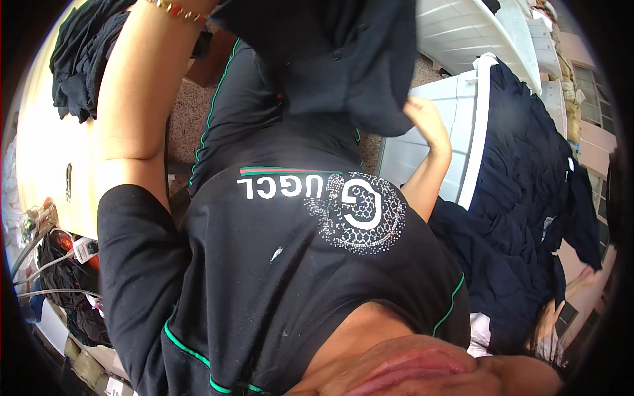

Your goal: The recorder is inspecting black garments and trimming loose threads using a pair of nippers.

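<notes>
A dark navy or black garment (343,66) hangs in front of me at the top of the view, above my lap. My right hand (430,127) has its fingers closed on the garment's right edge, low down. The left forearm (135,86), with a beaded bracelet (175,9) at the wrist, reaches up beside the cloth; the left hand itself lies beyond the upper edge. The garment's top is also cut off. Its type cannot be made out.
At left, a pale wooden table (39,145) bears a heap of dark cloth (86,63) and a slim dark tool (69,181). Cables (59,290) run near its end. At right, dark clothes (522,171) drape over a white bin (483,112); another person's hand (581,282) seems to show there, blurred.
</notes>
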The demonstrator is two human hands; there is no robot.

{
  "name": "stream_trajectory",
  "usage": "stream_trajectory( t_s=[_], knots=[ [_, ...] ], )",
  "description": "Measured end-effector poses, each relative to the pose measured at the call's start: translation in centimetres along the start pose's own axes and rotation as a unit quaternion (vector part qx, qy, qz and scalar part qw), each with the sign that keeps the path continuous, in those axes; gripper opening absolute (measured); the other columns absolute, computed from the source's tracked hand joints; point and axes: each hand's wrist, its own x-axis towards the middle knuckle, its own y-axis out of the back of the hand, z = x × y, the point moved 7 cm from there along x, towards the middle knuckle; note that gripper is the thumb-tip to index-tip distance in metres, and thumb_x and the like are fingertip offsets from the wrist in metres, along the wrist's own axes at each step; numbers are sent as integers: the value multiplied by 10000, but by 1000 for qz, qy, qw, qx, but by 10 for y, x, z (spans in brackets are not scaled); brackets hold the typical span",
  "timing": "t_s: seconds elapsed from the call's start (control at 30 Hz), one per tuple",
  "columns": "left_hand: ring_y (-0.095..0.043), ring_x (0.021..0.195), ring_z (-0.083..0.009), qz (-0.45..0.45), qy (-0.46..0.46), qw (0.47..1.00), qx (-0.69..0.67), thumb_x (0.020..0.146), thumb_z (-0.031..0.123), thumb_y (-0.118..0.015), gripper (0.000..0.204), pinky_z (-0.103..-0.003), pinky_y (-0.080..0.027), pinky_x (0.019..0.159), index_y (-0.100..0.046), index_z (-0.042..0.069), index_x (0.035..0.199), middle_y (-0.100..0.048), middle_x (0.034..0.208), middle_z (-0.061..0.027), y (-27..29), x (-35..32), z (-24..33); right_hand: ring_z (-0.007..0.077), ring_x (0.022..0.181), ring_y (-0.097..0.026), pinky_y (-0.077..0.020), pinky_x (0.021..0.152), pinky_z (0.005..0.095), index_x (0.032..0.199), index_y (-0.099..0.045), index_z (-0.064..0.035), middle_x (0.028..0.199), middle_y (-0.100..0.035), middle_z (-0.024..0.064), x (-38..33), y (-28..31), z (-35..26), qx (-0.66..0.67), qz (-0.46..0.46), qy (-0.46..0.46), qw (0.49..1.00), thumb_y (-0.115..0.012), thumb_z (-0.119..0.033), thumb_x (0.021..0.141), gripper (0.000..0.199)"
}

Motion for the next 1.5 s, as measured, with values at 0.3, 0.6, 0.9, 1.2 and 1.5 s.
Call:
stream_trajectory(
  t_s=[0.3,0.6,0.9,1.2,1.5],
  knots=[
    [-575,807,-84,112,249,952,139,921,158,-650,150,-206,-437,735,-707,30,974,-674,889,16,65,-86,-84,74,769,-586,-473,701,227,1121,-701,-16,928,-689,15,1,-9,-49,-87,35,94,991,-685,-99,919,219],
    [-585,877,-95,147,186,946,221,919,197,-668,224,-238,-439,815,-715,21,1048,-689,924,12,71,-100,-78,196,850,-718,-572,688,283,1003,-753,-110,1000,-732,36,-13,-71,-209,-212,102,551,801,-715,-2,797,236],
    [-586,784,-103,91,150,974,146,909,268,-668,290,-250,-442,687,-723,38,1077,-711,927,-5,52,-119,-60,124,733,-649,-554,630,246,1107,-719,-191,1236,-660,-53,39,-128,-221,-425,147,640,623,-629,-59,799,346],
    [-587,856,-98,157,192,955,164,917,169,-664,187,-235,-461,789,-712,19,1018,-692,917,-2,44,-104,-79,110,737,-645,-547,604,248,945,-696,-159,978,-639,-54,57,-136,-226,-451,158,663,577,-644,-126,769,187],
    [-609,735,-95,46,177,922,342,879,222,-750,208,-263,-492,708,-757,30,957,-728,823,-42,12,-78,-42,204,781,-697,-573,662,312,1047,-701,-63,969,-673,58,8,-90,-226,-285,137,642,698,-674,16,777,283]
  ],
)
